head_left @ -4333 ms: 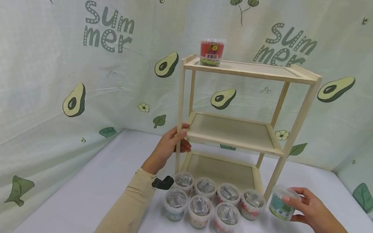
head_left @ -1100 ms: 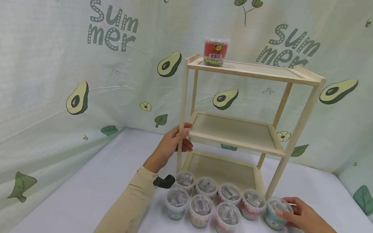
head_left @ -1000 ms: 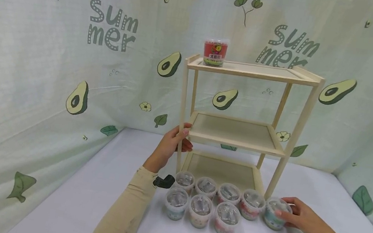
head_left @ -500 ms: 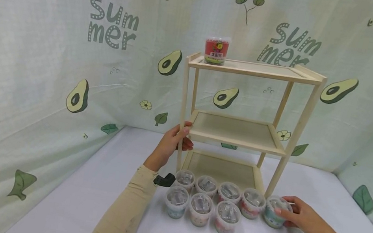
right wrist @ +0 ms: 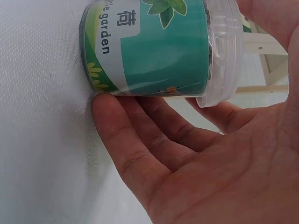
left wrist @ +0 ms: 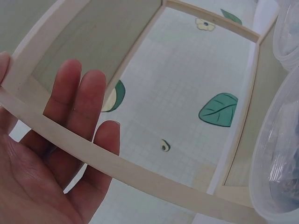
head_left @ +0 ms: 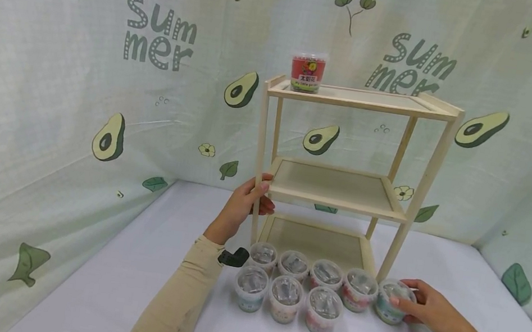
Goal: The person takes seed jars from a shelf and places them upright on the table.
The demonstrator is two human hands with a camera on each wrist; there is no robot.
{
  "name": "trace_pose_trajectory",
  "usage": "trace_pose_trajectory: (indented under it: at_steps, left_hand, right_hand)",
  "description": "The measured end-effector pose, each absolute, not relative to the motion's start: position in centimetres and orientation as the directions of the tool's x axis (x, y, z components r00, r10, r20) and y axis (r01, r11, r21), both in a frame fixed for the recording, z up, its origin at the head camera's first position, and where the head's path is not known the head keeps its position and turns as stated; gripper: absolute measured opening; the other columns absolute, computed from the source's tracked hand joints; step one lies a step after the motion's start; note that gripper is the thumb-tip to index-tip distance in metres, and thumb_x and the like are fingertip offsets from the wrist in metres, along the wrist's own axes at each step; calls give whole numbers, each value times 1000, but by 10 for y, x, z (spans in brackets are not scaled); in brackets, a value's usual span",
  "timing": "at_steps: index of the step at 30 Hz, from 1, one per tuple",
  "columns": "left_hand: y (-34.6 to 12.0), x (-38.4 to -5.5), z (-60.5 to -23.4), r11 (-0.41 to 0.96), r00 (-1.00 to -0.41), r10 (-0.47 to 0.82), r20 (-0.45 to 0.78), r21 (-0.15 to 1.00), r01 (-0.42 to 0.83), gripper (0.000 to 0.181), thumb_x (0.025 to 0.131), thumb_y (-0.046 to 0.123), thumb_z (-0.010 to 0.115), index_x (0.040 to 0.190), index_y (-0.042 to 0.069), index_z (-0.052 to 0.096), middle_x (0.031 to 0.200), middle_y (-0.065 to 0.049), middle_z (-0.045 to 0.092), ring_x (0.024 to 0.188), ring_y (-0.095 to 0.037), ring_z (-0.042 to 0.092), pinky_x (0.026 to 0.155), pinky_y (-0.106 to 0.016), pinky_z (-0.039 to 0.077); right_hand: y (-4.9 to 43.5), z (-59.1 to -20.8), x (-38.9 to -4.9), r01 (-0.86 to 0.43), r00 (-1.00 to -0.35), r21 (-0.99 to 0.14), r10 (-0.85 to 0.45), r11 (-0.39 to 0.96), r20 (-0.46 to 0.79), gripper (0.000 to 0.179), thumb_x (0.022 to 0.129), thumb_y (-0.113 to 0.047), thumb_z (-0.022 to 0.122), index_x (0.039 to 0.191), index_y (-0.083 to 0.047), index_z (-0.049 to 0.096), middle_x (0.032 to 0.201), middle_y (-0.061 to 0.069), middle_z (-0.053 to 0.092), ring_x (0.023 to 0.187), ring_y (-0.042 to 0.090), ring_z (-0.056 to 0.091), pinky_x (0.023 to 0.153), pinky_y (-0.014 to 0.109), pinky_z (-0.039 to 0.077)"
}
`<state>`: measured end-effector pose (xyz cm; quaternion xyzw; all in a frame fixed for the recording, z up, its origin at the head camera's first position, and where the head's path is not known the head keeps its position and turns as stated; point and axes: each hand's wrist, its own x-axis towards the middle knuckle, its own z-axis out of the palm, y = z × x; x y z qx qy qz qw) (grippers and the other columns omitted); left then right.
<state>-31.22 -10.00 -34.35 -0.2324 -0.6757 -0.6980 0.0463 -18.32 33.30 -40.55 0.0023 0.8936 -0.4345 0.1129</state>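
My left hand (head_left: 236, 207) grips the left front post of a three-tier wooden shelf (head_left: 337, 205) at middle-tier height. In the left wrist view the fingers (left wrist: 88, 100) reach round the thin post. At the shelf's right front foot, my right hand (head_left: 438, 318) holds a lidded plastic tub (head_left: 386, 309) upright on the table, fingers and thumb about its side. The right wrist view shows the tub's teal "garden" label (right wrist: 163, 51) and clear lid (right wrist: 229, 51), with a fingertip low by its base. A red-labelled tub (head_left: 306, 74) stands on the top tier, at the left.
Several more clear-lidded tubs (head_left: 322, 310) stand in two rows before the shelf, the back row close to its bottom tier (head_left: 316, 241). A white cloth covers the table (head_left: 126, 288). A printed curtain (head_left: 193, 99) hangs behind and along both sides.
Compared with the oldest frame, my right hand has lowered the teal tub onto the table beside the back row's right end. My left hand keeps its hold on the post.
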Motion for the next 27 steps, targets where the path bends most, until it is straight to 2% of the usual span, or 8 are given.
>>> trace_pose_trajectory:
  at_steps: [6,11,14,18,22,27]
  left_hand:
    - [-99,-312,-343,-84,-885,255,390,921,381,43,104,42,55,139,18,56,80,-12,69,75,-25,71,75,-36,57]
    - [-99,-312,-343,-78,-886,257,386,922,379,43,104,43,54,140,18,56,81,-12,69,75,-25,72,76,-37,58]
    - [-99,-312,-342,-76,-885,255,389,921,383,44,104,43,54,140,18,56,81,-12,69,75,-25,71,77,-38,58]
    - [-99,-311,-341,-76,-886,255,386,922,380,44,104,42,54,140,17,55,81,-12,69,75,-24,71,77,-38,58]
    - [-99,-310,-342,-82,-888,254,384,923,376,43,104,42,54,140,18,56,81,-13,68,75,-24,71,78,-38,58]
    - [-100,-310,-343,-83,-887,259,382,924,374,45,104,44,54,140,19,56,81,-13,69,75,-24,72,79,-40,58]
  right_hand:
    - [334,-405,-182,102,-977,-778,-86,620,-197,77,101,-42,58,145,14,26,122,24,59,99,27,64,84,43,55]
    - [338,-405,-181,82,-984,-798,-79,597,-160,71,106,-43,49,145,13,30,137,34,46,111,30,59,84,40,57]
    - [340,-404,-182,76,-987,-808,-69,584,-142,70,108,-44,43,144,15,31,142,36,39,118,34,54,85,39,57]
    - [343,-402,-184,81,-990,-817,-52,571,-135,73,109,-46,39,144,18,29,142,39,36,122,44,49,85,40,57]
    - [345,-402,-184,92,-993,-817,-14,569,-121,77,107,-50,39,144,18,28,141,40,37,121,45,52,83,38,58]
    - [349,-402,-183,96,-995,-843,34,529,-92,75,107,-48,41,141,18,33,130,32,55,108,29,63,81,36,58]
